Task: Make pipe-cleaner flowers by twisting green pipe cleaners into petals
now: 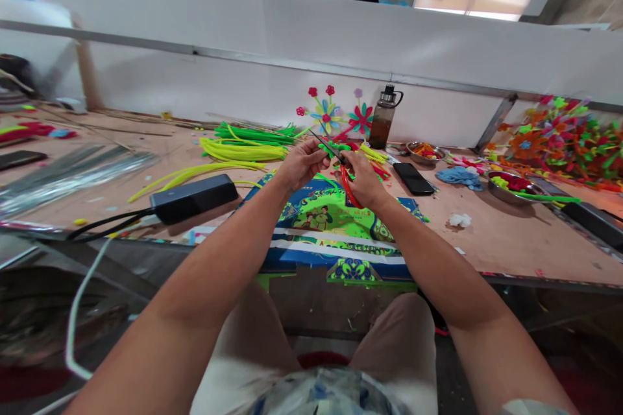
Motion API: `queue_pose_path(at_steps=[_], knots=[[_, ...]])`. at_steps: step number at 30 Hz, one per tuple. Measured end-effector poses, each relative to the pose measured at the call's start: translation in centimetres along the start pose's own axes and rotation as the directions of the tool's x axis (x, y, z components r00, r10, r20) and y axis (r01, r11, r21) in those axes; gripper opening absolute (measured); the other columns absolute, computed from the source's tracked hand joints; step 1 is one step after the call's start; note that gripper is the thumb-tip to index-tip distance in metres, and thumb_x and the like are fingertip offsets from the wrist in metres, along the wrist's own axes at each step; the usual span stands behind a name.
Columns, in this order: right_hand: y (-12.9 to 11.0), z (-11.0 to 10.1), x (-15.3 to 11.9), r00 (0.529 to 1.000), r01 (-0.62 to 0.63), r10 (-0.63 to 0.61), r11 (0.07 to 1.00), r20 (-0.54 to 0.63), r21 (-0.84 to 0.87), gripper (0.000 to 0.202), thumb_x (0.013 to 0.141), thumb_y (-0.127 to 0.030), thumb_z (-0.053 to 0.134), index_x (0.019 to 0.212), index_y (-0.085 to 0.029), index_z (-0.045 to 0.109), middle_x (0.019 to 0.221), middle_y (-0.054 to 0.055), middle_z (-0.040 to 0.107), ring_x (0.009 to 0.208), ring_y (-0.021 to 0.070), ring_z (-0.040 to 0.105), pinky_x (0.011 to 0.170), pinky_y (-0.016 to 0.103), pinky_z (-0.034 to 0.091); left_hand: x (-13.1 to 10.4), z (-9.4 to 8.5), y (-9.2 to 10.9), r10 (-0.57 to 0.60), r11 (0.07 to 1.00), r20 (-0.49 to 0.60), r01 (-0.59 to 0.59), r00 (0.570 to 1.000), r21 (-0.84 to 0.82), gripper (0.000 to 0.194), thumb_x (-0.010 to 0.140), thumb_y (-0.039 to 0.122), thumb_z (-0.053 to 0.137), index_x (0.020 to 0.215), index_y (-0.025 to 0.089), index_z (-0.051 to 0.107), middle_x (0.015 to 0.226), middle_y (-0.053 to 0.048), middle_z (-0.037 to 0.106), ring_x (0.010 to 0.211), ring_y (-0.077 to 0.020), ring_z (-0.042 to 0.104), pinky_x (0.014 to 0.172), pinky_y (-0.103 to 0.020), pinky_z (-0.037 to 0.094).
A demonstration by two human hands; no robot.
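My right hand (366,180) is closed around red-handled scissors (347,187), whose dark blades point up and to the left. The fingers of my left hand (302,163) are pinched on a green pipe-cleaner piece (331,149) close to the blades. Whether the blades touch it I cannot tell. Below both hands lies a green and blue printed sheet (316,217) at the table's front edge. Behind them stand pipe-cleaner flowers (327,113) with coloured petals. Bundles of yellow pipe cleaners (243,150) and green pipe cleaners (257,134) lie left of my left hand.
A dark bottle (383,122) stands at the back, with a phone (413,179) to its right. Metal bowls (516,194) hold coloured bits near a blue cloth (459,177). Many pipe-cleaner flowers (549,142) crowd the far right. A black box with a strap (195,198) sits front left.
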State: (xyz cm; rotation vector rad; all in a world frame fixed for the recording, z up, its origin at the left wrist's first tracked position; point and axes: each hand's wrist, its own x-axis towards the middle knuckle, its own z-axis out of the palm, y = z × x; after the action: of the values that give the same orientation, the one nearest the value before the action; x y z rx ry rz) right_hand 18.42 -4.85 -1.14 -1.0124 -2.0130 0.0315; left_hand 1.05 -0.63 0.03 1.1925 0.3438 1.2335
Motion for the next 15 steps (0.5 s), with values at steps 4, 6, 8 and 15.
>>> queue_pose_path(at_steps=[4, 6, 8, 15], knots=[[-0.18, -0.05, -0.07, 0.999, -0.033, 0.033, 0.999, 0.006, -0.024, 0.046, 0.086, -0.032, 0.054, 0.130, -0.016, 0.053, 0.116, 0.013, 0.059, 0.105, 0.0248, 0.051, 0.096, 0.041, 0.043, -0.03, 0.17, -0.01, -0.033, 0.999, -0.038, 0.033, 0.999, -0.001, 0.019, 0.066, 0.009, 0.079, 0.078, 0.014, 0.065, 0.066, 0.001, 0.064, 0.051, -0.0064, 0.057, 0.051, -0.015, 0.047], [-0.16, -0.02, -0.12, 0.999, -0.042, 0.042, 0.999, 0.009, -0.024, 0.046, 0.087, -0.033, 0.054, 0.130, -0.017, 0.053, 0.116, 0.013, 0.059, 0.106, 0.0248, 0.052, 0.097, 0.041, 0.043, -0.02, 0.17, -0.05, -0.042, 0.999, -0.049, 0.042, 0.998, -0.005, 0.019, 0.066, 0.007, 0.078, 0.078, 0.013, 0.064, 0.067, 0.001, 0.065, 0.051, -0.0061, 0.057, 0.051, -0.015, 0.048], [-0.07, 0.00, -0.15, 0.999, -0.046, 0.047, 0.999, 0.011, -0.029, 0.046, 0.087, -0.034, 0.054, 0.130, -0.018, 0.054, 0.118, 0.012, 0.060, 0.108, 0.0246, 0.053, 0.098, 0.041, 0.043, 0.00, 0.14, -0.08, -0.043, 0.999, -0.047, 0.043, 0.998, -0.007, 0.018, 0.067, 0.006, 0.076, 0.079, 0.013, 0.064, 0.067, 0.000, 0.064, 0.051, -0.0062, 0.057, 0.051, -0.015, 0.048], [0.03, -0.05, -0.04, 0.999, -0.032, 0.033, 0.999, 0.028, -0.033, 0.046, 0.088, -0.036, 0.052, 0.131, -0.019, 0.055, 0.127, 0.011, 0.060, 0.117, 0.0244, 0.053, 0.104, 0.039, 0.041, -0.01, 0.11, 0.07, -0.037, 0.999, -0.060, 0.039, 0.998, 0.026, 0.015, 0.067, 0.007, 0.074, 0.076, 0.013, 0.063, 0.064, 0.000, 0.062, 0.050, -0.0060, 0.056, 0.049, -0.015, 0.047]])
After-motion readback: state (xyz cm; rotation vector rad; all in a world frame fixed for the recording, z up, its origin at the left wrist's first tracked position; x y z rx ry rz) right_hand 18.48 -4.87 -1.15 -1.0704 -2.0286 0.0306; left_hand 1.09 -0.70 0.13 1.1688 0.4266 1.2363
